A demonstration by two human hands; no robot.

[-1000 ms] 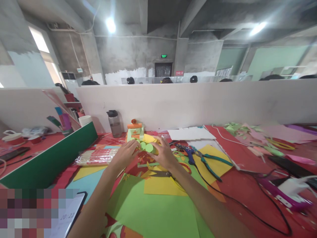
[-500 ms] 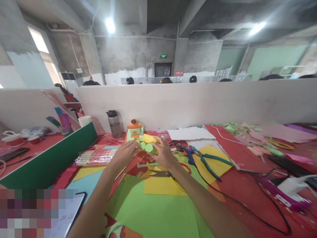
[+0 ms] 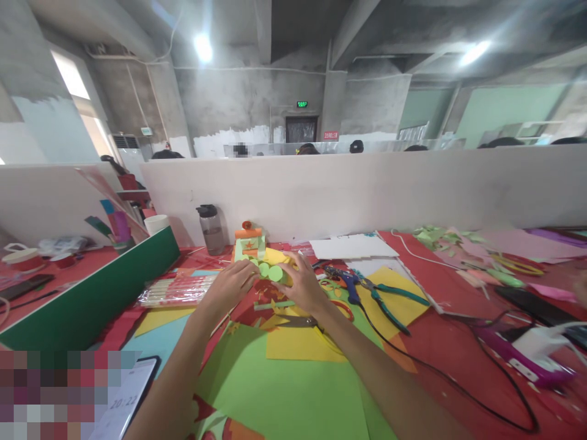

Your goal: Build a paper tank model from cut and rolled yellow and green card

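Observation:
A short row of light green paper circles [image 3: 276,273] is held between my hands, above the cluttered middle of the table. My left hand [image 3: 232,284] pinches the row's left end, its fingertips partly covering the circles there. At the right end, the thumb and fingers of my right hand [image 3: 303,284] close around the last circle. Just behind stands an orange and light green paper model [image 3: 249,242] with a star on its front. A yellow paper piece [image 3: 275,254] shows between the model and my right hand. Scissors [image 3: 293,320] lie below my hands on yellow paper.
Teal-handled pliers [image 3: 389,302] and a blue glue gun [image 3: 351,287] with a black cord lie to the right. A water bottle [image 3: 211,230] stands back left, near wrapped sticks [image 3: 177,289]. Green paper sheets [image 3: 288,385] cover the front. A white partition [image 3: 367,189] runs behind.
Both hands and the green circles stay almost exactly in place. The view has shifted very slightly; nothing was taken hold of or let go.

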